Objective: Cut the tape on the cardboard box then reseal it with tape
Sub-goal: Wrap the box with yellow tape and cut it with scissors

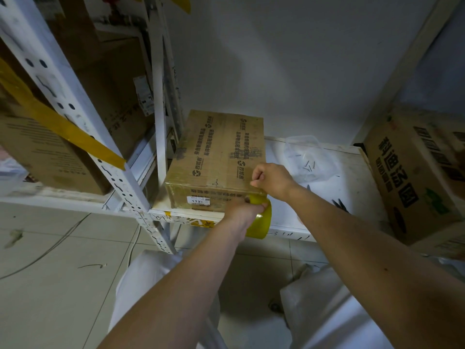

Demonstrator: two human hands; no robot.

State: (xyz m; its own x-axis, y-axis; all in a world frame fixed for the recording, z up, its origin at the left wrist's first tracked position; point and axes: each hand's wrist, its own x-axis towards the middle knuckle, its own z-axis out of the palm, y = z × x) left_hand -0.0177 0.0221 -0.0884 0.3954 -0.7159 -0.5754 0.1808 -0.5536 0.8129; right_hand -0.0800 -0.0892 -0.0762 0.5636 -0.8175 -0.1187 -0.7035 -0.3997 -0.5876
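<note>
The cardboard box (219, 159) sits on the low white shelf (327, 222), brown, printed with dark lettering, a glossy strip of tape along its top and a small white label on the near side. At its near right corner, the left hand (242, 210) grips the yellow tape roll (261, 220), fingers curled round its rim. The right hand (270, 178) is clenched on the box's top edge, seemingly pinching the tape end, though I cannot tell for certain.

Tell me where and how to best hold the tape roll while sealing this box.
Hold the tape roll through its open core, coming from its left side, as the left hand does now. It hangs on edge at the box's near right corner, so a core hold probably lets it turn while the right hand grips at the top edge.
</note>
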